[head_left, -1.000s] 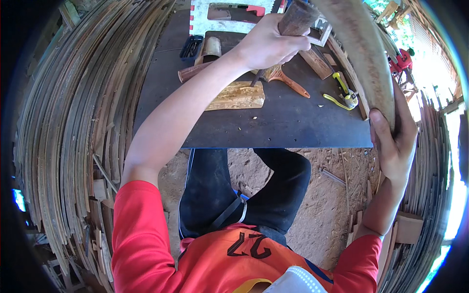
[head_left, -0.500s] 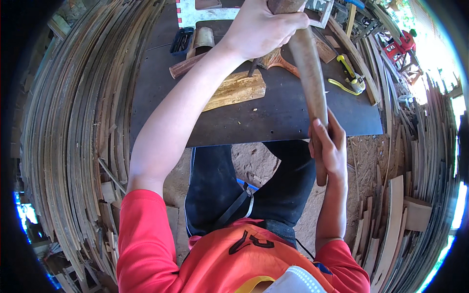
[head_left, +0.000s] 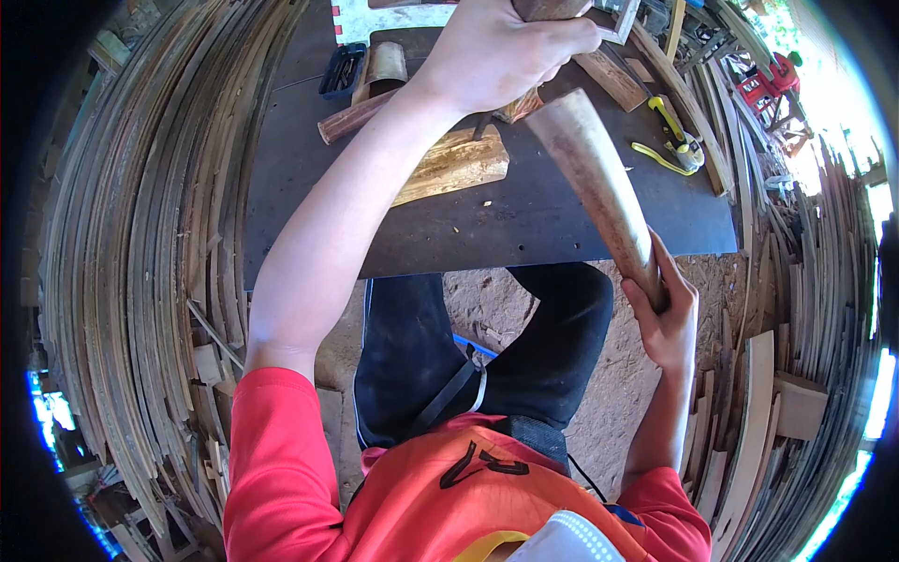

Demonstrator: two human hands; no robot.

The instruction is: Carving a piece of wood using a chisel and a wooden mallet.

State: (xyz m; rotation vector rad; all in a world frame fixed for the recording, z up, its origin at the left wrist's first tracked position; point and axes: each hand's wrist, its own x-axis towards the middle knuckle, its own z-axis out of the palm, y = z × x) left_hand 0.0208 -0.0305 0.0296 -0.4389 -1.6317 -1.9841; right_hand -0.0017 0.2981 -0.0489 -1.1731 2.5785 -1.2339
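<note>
My left hand (head_left: pixel 510 56) is closed around a brown piece of wood (head_left: pixel 548 7) at the top edge; most of that piece is hidden by the hand or cut off. My right hand (head_left: pixel 670 323) wraps the lower end of a long, slightly curved wooden club (head_left: pixel 599 178), with thumb and fingers on either side. The club tilts up and left, its wide pale end below my left hand and apart from it. Beneath my left wrist lies a yellowish split log (head_left: pixel 459 167) on the dark table (head_left: pixel 421 239), with a dark metal tool (head_left: pixel 482 125) standing against it.
Behind lie a reddish wooden stick (head_left: pixel 351 119), a half-round wood piece (head_left: pixel 386 64), a blue tray of small tools (head_left: pixel 344 70) and a white frame (head_left: pixel 412 17). A yellow-and-black tool (head_left: pixel 676 140) rests at right beside a plank (head_left: pixel 688 103). Stacked wood strips (head_left: pixel 150 234) line both sides.
My right hand has moved right with the club. Its upper end has come away from my left hand and dropped lower. My left hand stays nearly in place.
</note>
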